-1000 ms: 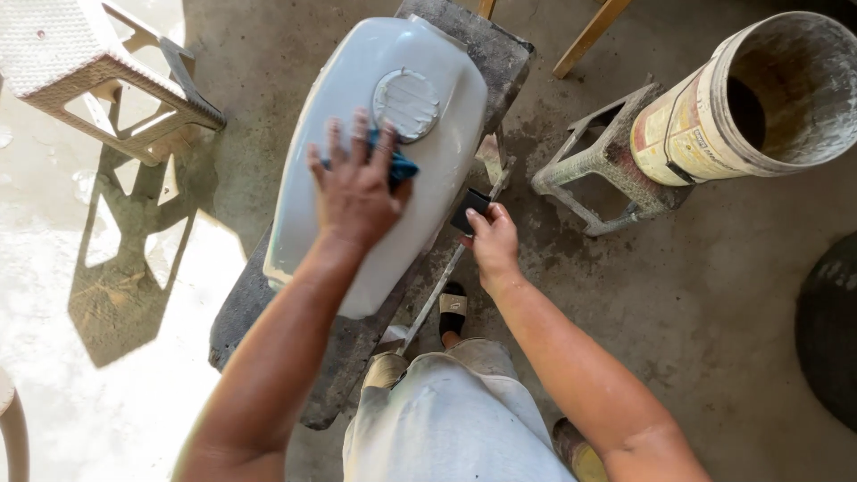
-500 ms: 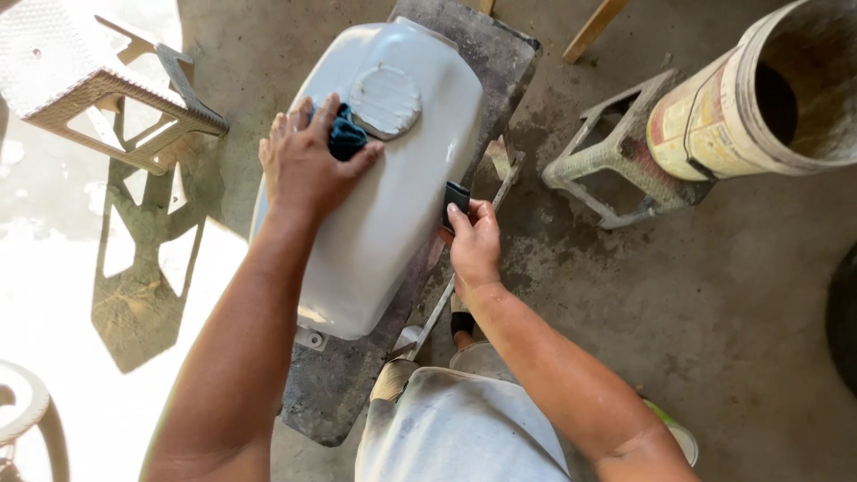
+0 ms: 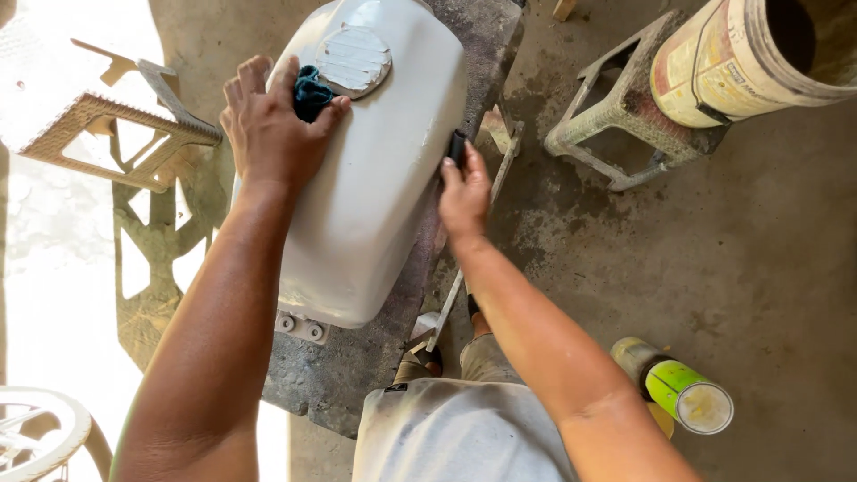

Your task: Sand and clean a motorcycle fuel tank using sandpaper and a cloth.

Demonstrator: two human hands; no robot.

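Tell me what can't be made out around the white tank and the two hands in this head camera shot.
- Dark cloth: mostly hidden under the left hand.
- Black object at the right hand: fingers cover most of it, kind unclear.
- White tank: far end cut off by the top edge.
- Bucket: inside in shadow, cut by the frame edge.

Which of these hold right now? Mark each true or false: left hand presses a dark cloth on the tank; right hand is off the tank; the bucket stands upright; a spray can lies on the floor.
1. The left hand presses a dark blue cloth on the white tank: true.
2. The right hand is off the tank: false, it holds a small dark object against the tank's side.
3. The bucket stands upright: false, it lies tipped on a stool.
4. A spray can lies on the floor: true.
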